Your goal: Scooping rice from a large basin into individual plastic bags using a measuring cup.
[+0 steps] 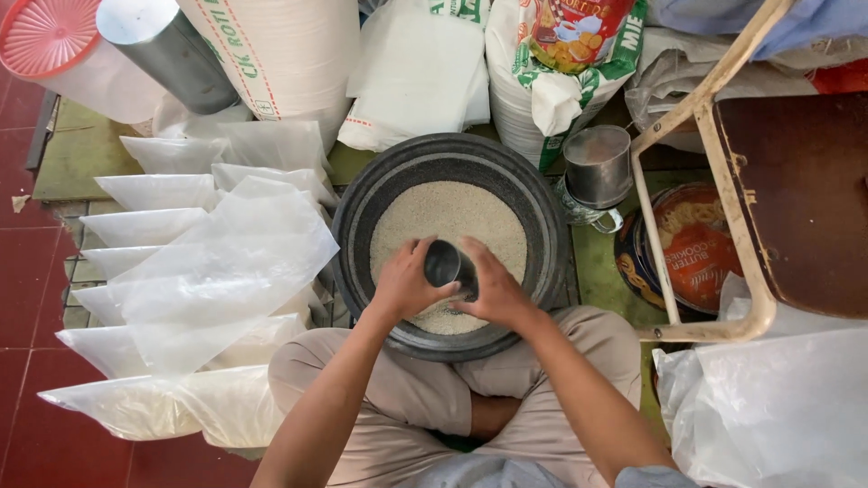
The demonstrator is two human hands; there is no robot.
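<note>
I am holding a small metal cup [447,267] between both hands, its open mouth tipped toward me, over the near side of a wide dark basin [362,208] filled with white rice [452,212]. My left hand [405,285] is curling around the cup's left side, and my right hand [493,289] is wrapping its right side, fingers closed on the metal. To scoop well, I judge I should be dipping the rim low and keeping it level. Flat clear plastic bags [208,262] are lying stacked to my left; a taller metal tin [597,164] is standing just beyond the basin on the right.
</note>
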